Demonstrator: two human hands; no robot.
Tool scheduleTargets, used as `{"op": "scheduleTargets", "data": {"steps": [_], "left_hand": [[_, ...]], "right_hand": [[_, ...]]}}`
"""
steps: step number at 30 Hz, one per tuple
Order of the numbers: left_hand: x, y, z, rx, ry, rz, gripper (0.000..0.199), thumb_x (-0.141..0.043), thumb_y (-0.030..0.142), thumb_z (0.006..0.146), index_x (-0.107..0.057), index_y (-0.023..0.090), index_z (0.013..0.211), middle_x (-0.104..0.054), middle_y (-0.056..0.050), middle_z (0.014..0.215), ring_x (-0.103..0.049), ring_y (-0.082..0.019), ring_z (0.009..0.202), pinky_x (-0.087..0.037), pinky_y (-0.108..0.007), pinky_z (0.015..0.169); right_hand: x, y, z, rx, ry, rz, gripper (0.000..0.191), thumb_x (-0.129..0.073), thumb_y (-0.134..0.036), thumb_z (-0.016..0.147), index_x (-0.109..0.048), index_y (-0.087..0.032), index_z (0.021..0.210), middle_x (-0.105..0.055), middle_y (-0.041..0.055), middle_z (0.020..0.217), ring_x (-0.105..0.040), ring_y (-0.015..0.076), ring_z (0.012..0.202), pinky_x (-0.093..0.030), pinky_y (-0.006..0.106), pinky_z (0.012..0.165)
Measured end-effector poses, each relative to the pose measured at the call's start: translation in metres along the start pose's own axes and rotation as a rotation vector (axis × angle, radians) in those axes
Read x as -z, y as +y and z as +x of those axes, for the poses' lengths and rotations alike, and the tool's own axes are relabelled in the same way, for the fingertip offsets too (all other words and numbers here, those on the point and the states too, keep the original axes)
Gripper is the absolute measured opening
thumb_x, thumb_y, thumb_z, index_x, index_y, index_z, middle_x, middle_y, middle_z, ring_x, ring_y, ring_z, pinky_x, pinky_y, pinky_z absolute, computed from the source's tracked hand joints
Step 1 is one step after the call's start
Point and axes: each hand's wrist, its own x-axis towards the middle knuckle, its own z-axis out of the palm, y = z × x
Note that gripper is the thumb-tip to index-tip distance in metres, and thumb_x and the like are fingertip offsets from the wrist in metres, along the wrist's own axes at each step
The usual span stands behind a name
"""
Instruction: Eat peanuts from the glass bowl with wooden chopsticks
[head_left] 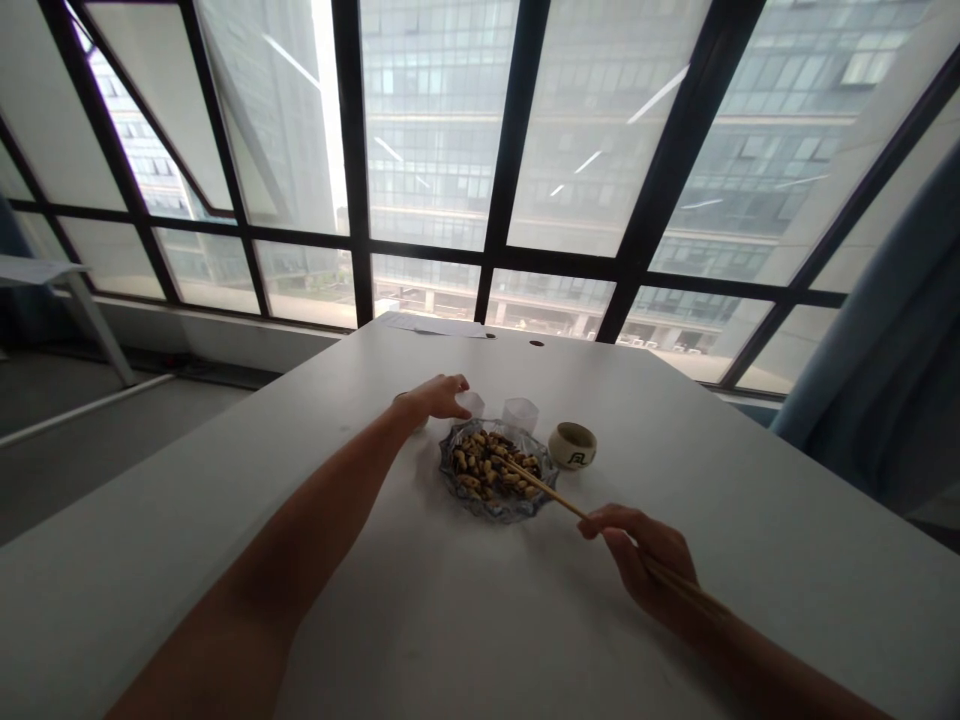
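My right hand (645, 545) is closed around a pair of wooden chopsticks (559, 497). Their tips reach in among the small brown and tan snack pieces (476, 462) that fill a scalloped clear glass bowl (501, 512). Beyond the bowl's left side, my left hand (441, 396) has thumb and fingers around the near side of a small clear cup (472, 404). A second clear cup (520, 413) stands just behind the bowl. To the bowl's right is a cream ceramic cup (572, 446) with a dark character on it. Another light-coloured round thing is mostly hidden behind my left wrist.
All of this stands on a large white table (450, 620). White papers (435, 325) lie at its far edge, near two dark round holes. Tall dark-framed windows rise behind, a blue curtain (885, 370) hangs at right, and another white table (37, 268) is at left.
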Motion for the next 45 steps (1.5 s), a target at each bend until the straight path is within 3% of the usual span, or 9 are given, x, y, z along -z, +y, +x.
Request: {"op": "scheduleTargets", "data": {"steps": [5, 11, 17, 21, 28, 45], "left_hand": [[0.001, -0.005, 0.0, -0.115, 0.03, 0.027, 0.072, -0.08, 0.039, 0.072, -0.049, 0.021, 0.135, -0.065, -0.011, 0.132, -0.059, -0.028, 0.122, -0.048, -0.035, 0.099], [0.002, -0.004, 0.0, -0.31, 0.141, 0.097, 0.078, -0.082, 0.023, 0.068, -0.046, 0.02, 0.137, -0.058, -0.013, 0.135, -0.057, -0.029, 0.122, -0.047, -0.038, 0.101], [0.004, 0.002, 0.0, -0.405, 0.235, 0.199, 0.083, -0.083, 0.024, 0.067, -0.044, 0.02, 0.141, -0.052, -0.015, 0.133, -0.052, -0.032, 0.124, -0.047, -0.043, 0.103], [0.007, 0.006, -0.001, -0.413, 0.262, 0.23, 0.074, -0.083, 0.024, 0.067, -0.051, 0.014, 0.134, -0.052, -0.016, 0.128, -0.052, -0.031, 0.119, -0.047, -0.043, 0.103], [0.009, 0.006, -0.003, -0.434, 0.295, 0.228, 0.067, -0.084, 0.024, 0.066, -0.054, 0.017, 0.125, -0.053, -0.013, 0.123, -0.054, -0.029, 0.115, -0.048, -0.042, 0.101], [0.012, 0.009, -0.007, -0.274, 0.108, 0.266, 0.068, -0.077, 0.043, 0.074, -0.056, 0.018, 0.133, -0.057, -0.013, 0.132, -0.06, -0.028, 0.116, -0.048, -0.032, 0.097]], "right_hand": [[-0.001, 0.005, 0.001, -0.048, 0.03, -0.006, 0.024, -0.05, -0.034, 0.101, -0.065, -0.024, 0.087, -0.073, 0.0004, 0.069, -0.072, 0.0139, 0.059, -0.055, 0.02, 0.055], [-0.003, 0.013, 0.0, -0.187, 0.104, -0.007, 0.026, -0.049, -0.033, 0.101, -0.065, -0.023, 0.083, -0.073, 0.0004, 0.067, -0.071, 0.0147, 0.058, -0.054, 0.022, 0.055], [-0.005, 0.017, -0.002, -0.226, 0.104, 0.023, 0.027, -0.05, -0.035, 0.101, -0.065, -0.023, 0.082, -0.073, 0.0001, 0.067, -0.071, 0.0147, 0.059, -0.055, 0.023, 0.057], [-0.005, 0.018, -0.003, -0.251, 0.111, 0.03, 0.028, -0.05, -0.037, 0.101, -0.065, -0.022, 0.082, -0.073, 0.0005, 0.066, -0.071, 0.0156, 0.059, -0.055, 0.024, 0.057], [-0.005, 0.016, 0.0, -0.257, 0.097, 0.037, 0.031, -0.05, -0.041, 0.101, -0.065, -0.022, 0.081, -0.073, 0.0016, 0.065, -0.072, 0.0166, 0.058, -0.056, 0.025, 0.056], [-0.004, 0.009, 0.005, -0.277, 0.1, 0.063, 0.035, -0.05, -0.047, 0.1, -0.065, -0.023, 0.078, -0.072, 0.0028, 0.062, -0.071, 0.0178, 0.055, -0.057, 0.026, 0.054]]}}
